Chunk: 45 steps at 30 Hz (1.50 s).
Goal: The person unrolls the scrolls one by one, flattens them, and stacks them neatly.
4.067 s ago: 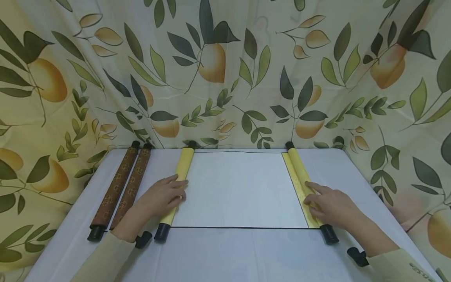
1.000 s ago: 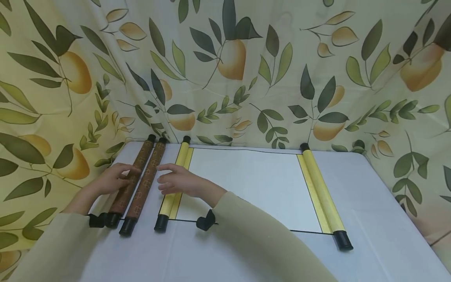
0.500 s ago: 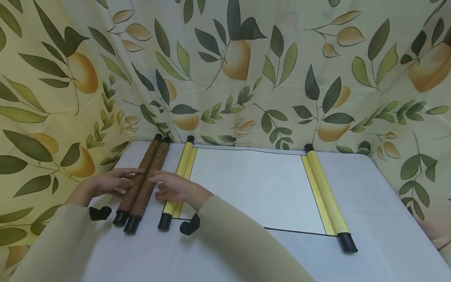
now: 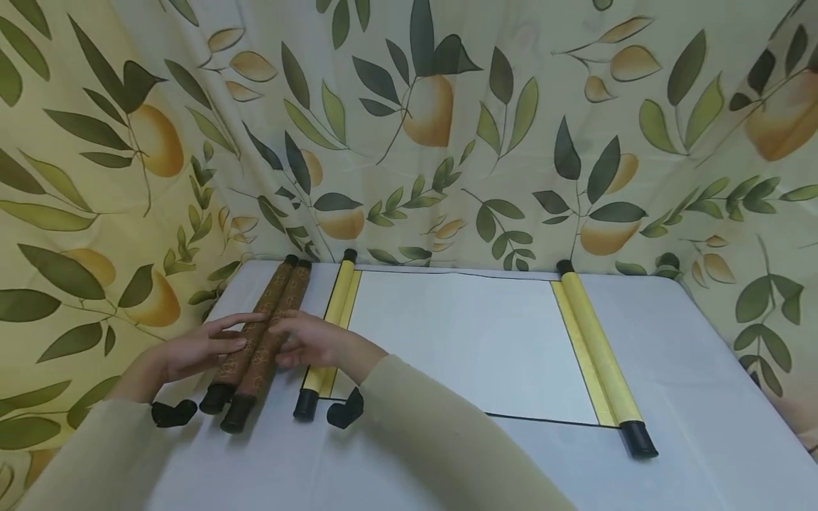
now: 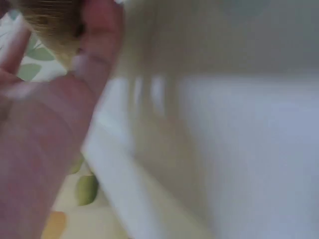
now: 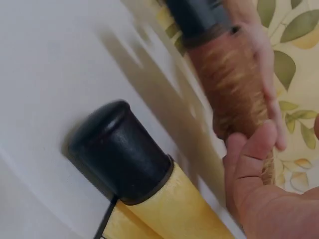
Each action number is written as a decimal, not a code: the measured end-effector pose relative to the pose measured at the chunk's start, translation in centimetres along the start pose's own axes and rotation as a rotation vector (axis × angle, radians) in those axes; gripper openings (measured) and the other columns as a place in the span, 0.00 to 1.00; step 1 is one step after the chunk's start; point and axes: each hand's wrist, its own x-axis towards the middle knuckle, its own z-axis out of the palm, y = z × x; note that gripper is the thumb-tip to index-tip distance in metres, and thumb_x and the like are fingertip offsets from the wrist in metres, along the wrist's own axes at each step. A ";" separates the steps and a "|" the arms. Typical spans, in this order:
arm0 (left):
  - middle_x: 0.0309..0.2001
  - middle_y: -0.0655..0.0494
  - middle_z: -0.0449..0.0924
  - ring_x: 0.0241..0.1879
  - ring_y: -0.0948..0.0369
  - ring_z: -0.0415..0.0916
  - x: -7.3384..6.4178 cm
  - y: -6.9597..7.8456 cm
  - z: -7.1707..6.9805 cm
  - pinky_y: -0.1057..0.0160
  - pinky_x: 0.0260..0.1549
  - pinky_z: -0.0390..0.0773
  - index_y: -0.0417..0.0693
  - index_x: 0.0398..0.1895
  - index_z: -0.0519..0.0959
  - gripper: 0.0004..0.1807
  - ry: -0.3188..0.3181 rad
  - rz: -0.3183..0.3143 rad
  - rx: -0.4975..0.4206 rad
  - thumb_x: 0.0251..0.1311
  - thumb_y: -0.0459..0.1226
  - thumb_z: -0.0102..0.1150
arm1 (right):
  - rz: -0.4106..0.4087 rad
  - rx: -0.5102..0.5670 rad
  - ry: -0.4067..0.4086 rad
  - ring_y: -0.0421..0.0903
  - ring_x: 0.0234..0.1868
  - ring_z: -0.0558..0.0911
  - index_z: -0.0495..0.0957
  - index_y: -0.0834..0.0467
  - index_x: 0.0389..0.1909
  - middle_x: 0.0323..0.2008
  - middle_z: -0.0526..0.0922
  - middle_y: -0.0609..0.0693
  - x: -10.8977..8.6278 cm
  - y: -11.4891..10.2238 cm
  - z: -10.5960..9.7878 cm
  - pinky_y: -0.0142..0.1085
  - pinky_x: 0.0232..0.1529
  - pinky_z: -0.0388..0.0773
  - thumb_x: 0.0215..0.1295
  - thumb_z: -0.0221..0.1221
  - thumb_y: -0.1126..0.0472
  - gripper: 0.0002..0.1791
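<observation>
Two brown patterned scrolls with black end caps, a left one (image 4: 239, 360) and a right one (image 4: 260, 369), lie side by side between the hands at the table's left. My left hand (image 4: 192, 351) grips them from the left, thumb and fingers at the left scroll. From the right, my right hand (image 4: 319, 341) grips the right scroll, its fingers partly hidden. In the right wrist view a brown scroll (image 6: 232, 82) is off the table, its shadow on the cloth. The left wrist view is blurred, with a scroll end (image 5: 52, 20) in the left hand (image 5: 45, 134).
An unrolled scroll with a blank white sheet (image 4: 447, 341) spreads over the middle, between a left yellow roller (image 4: 339, 291) and a right yellow roller (image 4: 601, 348). The right forearm crosses its near left part. A leaf-and-fruit patterned curtain (image 4: 498, 167) hangs behind the white table (image 4: 677, 383).
Both hands have left the yellow rollers for the brown scrolls. The two scrolls have been brought together, gripped from both sides and raised a little. The view has turned left.
</observation>
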 end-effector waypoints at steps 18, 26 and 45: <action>0.75 0.46 0.51 0.62 0.61 0.74 0.5 4.4 7.7 0.59 0.53 0.79 0.48 0.78 0.54 0.36 0.083 0.315 -0.090 0.70 0.28 0.52 | -0.238 -0.199 0.223 0.47 0.41 0.84 0.51 0.55 0.74 0.46 0.82 0.54 -4.2 -0.4 -2.2 0.44 0.44 0.83 0.60 0.67 0.58 0.46; 0.69 0.44 0.61 0.51 0.58 0.80 3.6 7.3 11.7 0.57 0.46 0.82 0.49 0.69 0.67 0.24 0.248 0.270 -0.014 0.72 0.40 0.55 | -0.363 -0.285 0.261 0.49 0.44 0.84 0.50 0.54 0.76 0.50 0.78 0.58 -8.2 0.2 -5.4 0.43 0.43 0.84 0.60 0.65 0.61 0.47; 0.64 0.45 0.66 0.45 0.52 0.81 10.9 12.7 21.2 0.56 0.38 0.82 0.65 0.70 0.67 0.29 0.203 0.363 -0.064 0.68 0.38 0.60 | -0.542 -0.321 0.403 0.53 0.48 0.84 0.51 0.39 0.76 0.57 0.74 0.62 -17.6 1.3 -13.4 0.45 0.42 0.84 0.63 0.59 0.66 0.44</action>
